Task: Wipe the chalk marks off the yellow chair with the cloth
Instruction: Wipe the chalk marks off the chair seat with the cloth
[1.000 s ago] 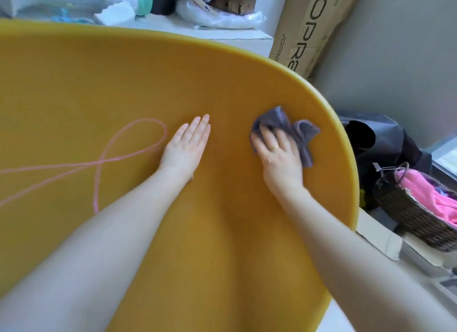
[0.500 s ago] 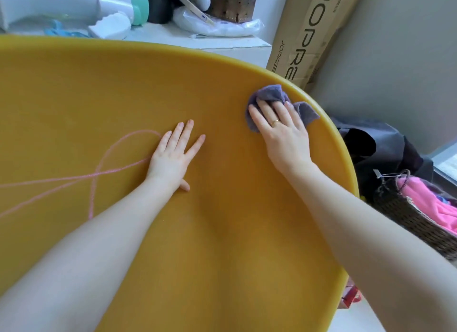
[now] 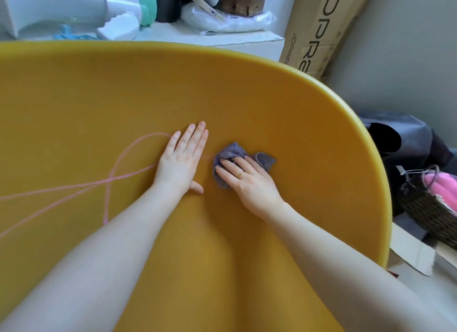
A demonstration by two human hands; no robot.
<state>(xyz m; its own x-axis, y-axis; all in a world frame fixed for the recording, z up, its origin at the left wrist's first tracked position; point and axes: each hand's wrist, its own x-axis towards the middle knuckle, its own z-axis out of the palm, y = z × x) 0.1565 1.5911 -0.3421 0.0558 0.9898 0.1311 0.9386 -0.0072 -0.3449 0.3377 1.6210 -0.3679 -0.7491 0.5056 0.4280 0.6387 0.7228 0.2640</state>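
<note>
- Yellow chair (image 3: 247,89): smooth curved shell filling most of the head view, its rounded rim running along the top and down the right side
- Chalk marks (image 3: 118,181): pink lines on the left half of the shell; one loop arcs up to the left hand, two long strokes cross and run off the left edge, one short stroke drops downward
- Left hand (image 3: 181,162): laid flat, palm down, on the shell at the right end of the loop; fingers straight and pressed together, thumb stuck out to the side against the surface
- Cloth (image 3: 231,152): small grey-purple rag, bunched, lying on the shell just right of the left hand, apart from it
- Right hand (image 3: 247,181): on top of the cloth, fingers straight and slightly spread, pressing it down; a ring on one finger
- Cardboard box (image 3: 319,27): leaning against the wall behind the chair, printed lettering on it
- Wicker basket (image 3: 430,210): on the right, holding pink fabric
- Dark bag (image 3: 405,138): behind the basket, beside the chair rim
</note>
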